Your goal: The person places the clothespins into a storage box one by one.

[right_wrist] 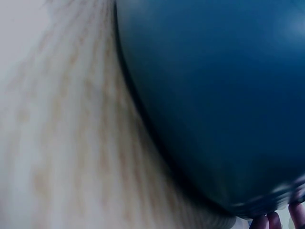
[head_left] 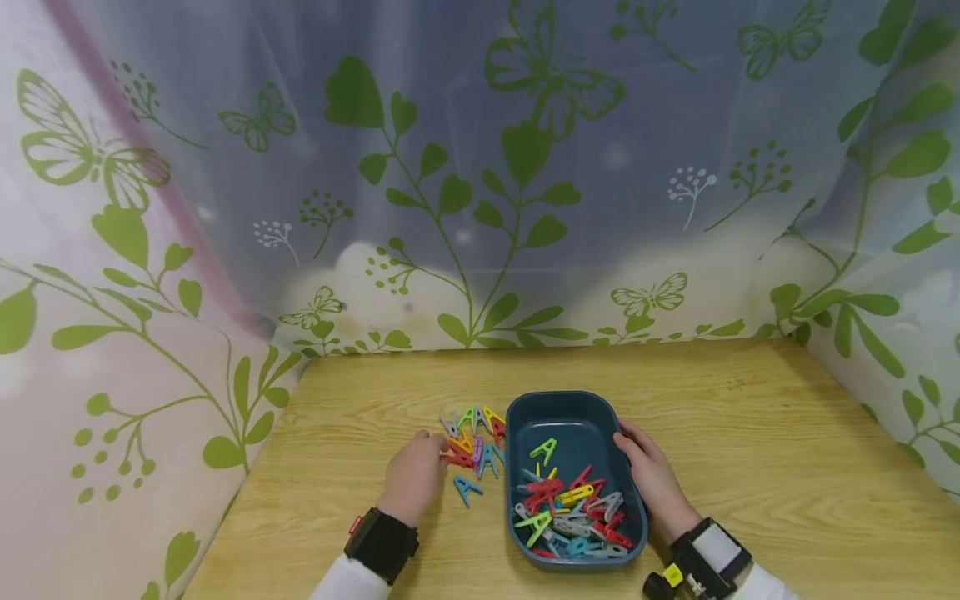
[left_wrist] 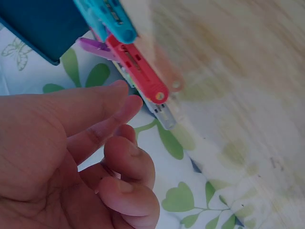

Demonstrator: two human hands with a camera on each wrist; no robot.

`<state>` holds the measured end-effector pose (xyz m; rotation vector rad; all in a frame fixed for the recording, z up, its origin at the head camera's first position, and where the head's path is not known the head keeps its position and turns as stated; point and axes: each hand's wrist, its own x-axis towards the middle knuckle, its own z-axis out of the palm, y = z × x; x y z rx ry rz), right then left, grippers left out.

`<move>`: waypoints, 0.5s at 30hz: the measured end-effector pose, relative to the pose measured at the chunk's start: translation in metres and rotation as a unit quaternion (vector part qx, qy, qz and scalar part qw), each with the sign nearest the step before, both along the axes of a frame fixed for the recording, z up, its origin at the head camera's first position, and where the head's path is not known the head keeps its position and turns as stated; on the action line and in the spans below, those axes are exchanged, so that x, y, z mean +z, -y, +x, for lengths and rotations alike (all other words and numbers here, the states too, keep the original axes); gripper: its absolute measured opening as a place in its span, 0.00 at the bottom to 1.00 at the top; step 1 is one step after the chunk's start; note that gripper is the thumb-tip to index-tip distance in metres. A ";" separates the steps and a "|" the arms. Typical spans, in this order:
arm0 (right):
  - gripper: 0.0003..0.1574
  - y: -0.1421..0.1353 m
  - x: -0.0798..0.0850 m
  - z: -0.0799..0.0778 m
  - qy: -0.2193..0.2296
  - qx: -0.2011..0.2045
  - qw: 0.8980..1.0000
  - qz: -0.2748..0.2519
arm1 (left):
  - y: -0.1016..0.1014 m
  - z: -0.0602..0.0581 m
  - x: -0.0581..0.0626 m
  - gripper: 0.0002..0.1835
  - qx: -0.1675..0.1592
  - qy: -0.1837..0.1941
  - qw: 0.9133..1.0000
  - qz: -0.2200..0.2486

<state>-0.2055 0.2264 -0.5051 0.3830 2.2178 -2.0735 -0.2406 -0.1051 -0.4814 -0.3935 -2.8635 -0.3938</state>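
In the head view my left hand point(head_left: 414, 477) is at the left edge of a loose pile of colourful plastic clothespins. Its thumb and fingers are loosely bent with nothing between them, and the fingertips are right by a red clothespin point(left_wrist: 138, 67) in the left wrist view. A purple clothespin point(head_left: 477, 452) lies against the red one, and a blue clothespin point(head_left: 467, 490) rests apart, nearer me. My right hand point(head_left: 654, 475) grips the right rim of a dark blue plastic tub point(head_left: 566, 417), thumb over the edge. In the right wrist view the tub's side hides most of that hand.
Many mixed clothespins point(head_left: 573, 493) are heaped in the tub's near half, with a light green clothespin point(head_left: 543, 451) farther back. The wooden table point(head_left: 735, 433) runs back to a leaf-and-butterfly patterned curtain point(head_left: 465, 208), which also encloses both sides.
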 end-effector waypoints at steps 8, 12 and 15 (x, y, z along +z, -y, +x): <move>0.40 0.000 -0.002 0.000 -0.004 -0.003 1.000 -0.019 | -0.003 -0.001 -0.005 0.07 -0.004 0.014 1.000 -0.010; 0.39 0.001 -0.001 0.001 -0.009 -0.007 1.000 -0.021 | -0.005 0.000 -0.005 0.06 -0.001 0.022 1.000 -0.012; 0.39 0.001 -0.001 0.002 -0.010 -0.007 1.000 -0.019 | -0.006 0.001 -0.006 0.07 0.005 0.017 1.000 -0.021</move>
